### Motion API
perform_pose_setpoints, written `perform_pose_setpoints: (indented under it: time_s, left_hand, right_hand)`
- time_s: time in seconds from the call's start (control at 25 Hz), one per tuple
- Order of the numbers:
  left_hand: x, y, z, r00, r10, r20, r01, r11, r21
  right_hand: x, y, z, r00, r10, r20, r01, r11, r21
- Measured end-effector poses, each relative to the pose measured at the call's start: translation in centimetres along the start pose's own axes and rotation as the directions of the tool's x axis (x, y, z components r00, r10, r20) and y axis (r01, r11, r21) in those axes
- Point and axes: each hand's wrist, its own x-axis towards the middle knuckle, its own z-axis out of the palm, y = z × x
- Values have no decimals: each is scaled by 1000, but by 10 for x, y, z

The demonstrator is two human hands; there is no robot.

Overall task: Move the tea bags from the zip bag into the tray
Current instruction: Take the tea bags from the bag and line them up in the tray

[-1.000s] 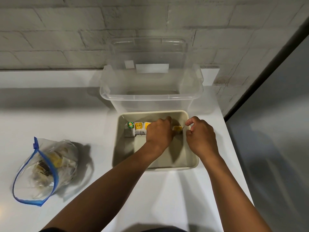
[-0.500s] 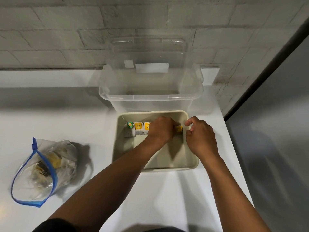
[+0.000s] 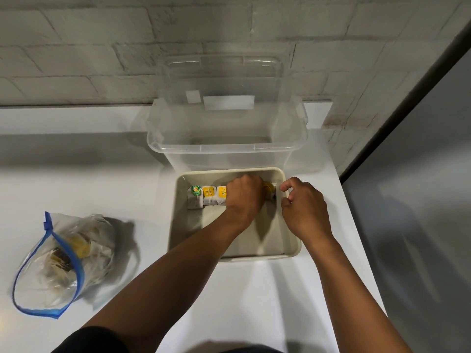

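A beige tray (image 3: 293, 248) sits at the middle of the white counter. Along its far side runs a row of tea bags: one with a green tag (image 3: 195, 197), two with yellow tags (image 3: 209, 194), and one at the right end (image 3: 269, 190). My left hand (image 3: 244, 196) is knuckles-up over the middle of the row, its fingers curled down onto tea bags hidden beneath it. My right hand (image 3: 303, 206) hovers at the tray's right rim, fingers loosely curled, holding nothing I can see. The open zip bag (image 3: 63, 258) with a blue seal lies far left, with tea bags inside.
A clear plastic bin (image 3: 226, 146) stands right behind the tray, its lid leaning on the brick wall. The counter's right edge (image 3: 356, 225) runs close beside the tray. Bare counter lies between the zip bag and the tray.
My left hand has slid a little farther along the row toward the tray's far right. My right hand has stayed at the right rim.
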Motion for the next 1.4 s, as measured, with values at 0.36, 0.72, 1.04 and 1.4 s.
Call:
perform_pose_setpoints:
  time_s: [0.36,0.72,1.04,1.4]
  left_hand:
    - [-7,7,-6,996,81,37,-80,997,-8]
    - [-22,15,-7,990,109,92,-108,994,-17]
    - [-27,20,-13,988,127,83,-125,992,-28]
    - [-54,-10,-55,996,15,85,-5,994,-112]
  right_hand:
    - [0,1,-1,1000,1,7,-1,1000,15]
    - [0,0,0,1000,6,15,-6,1000,4]
    - [-1,0,-2,1000,2,14,-2,1000,-2]
    - [-12,-22,-13,990,-134,-38,136,990,40]
